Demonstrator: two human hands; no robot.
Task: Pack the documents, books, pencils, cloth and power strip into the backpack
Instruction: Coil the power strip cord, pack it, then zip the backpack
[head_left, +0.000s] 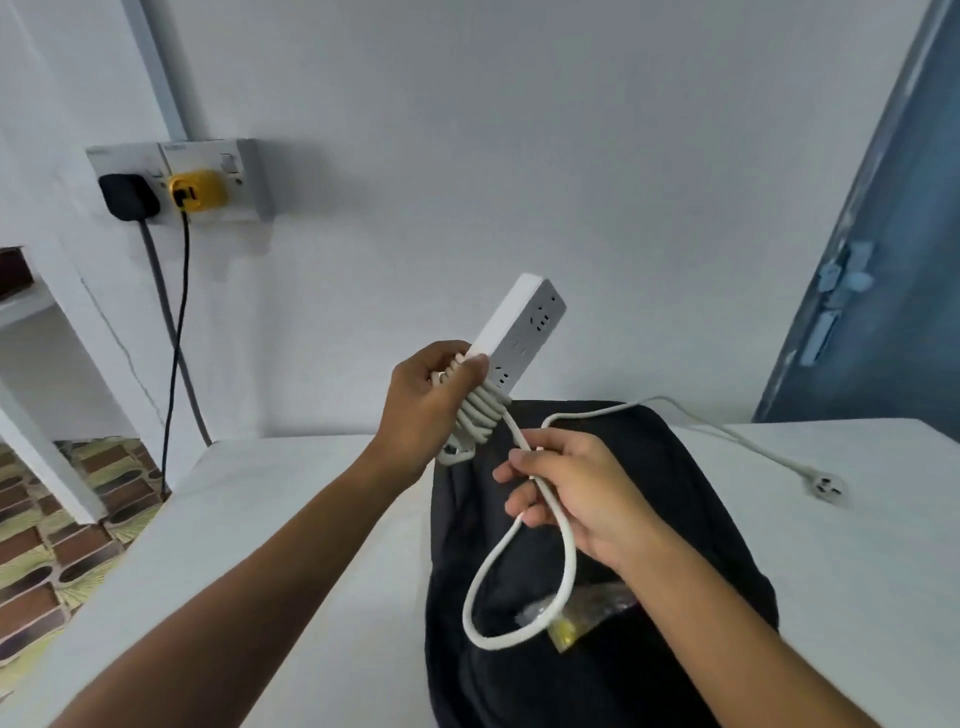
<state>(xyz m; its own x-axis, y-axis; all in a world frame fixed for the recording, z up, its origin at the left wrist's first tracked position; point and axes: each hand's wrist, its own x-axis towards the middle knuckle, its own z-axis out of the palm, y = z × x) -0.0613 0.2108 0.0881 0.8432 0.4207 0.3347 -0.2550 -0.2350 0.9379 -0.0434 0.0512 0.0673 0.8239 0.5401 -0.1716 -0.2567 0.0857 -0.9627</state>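
Nearest you, the black backpack (701, 519) lies flat on the white bench (260, 545), its dark fabric running away from you; a clear packet with yellow inside (571, 621) shows at its near opening. A loose loop of the white cord (563, 566) hangs down over that opening.

Your right hand (576, 499) sits just above the backpack, fingers curled round the cord — the loop drops from below your grip, and the cord leaves the top of the hand toward the strip. Your left hand (431, 410) is a little higher and to the left, gripping the lower end of the white power strip (524, 332), thumb pressed over several turns of cord wound tightly around it. The strip points up and away, tilted, sockets facing right.

Further out, the rest of the cord trails across the backpack onto the bench, ending at the plug (826, 488) lying flat at the right.

On the wall behind, a socket panel (244, 176) carries a black plug (127, 200) and a yellow adapter (200, 189).
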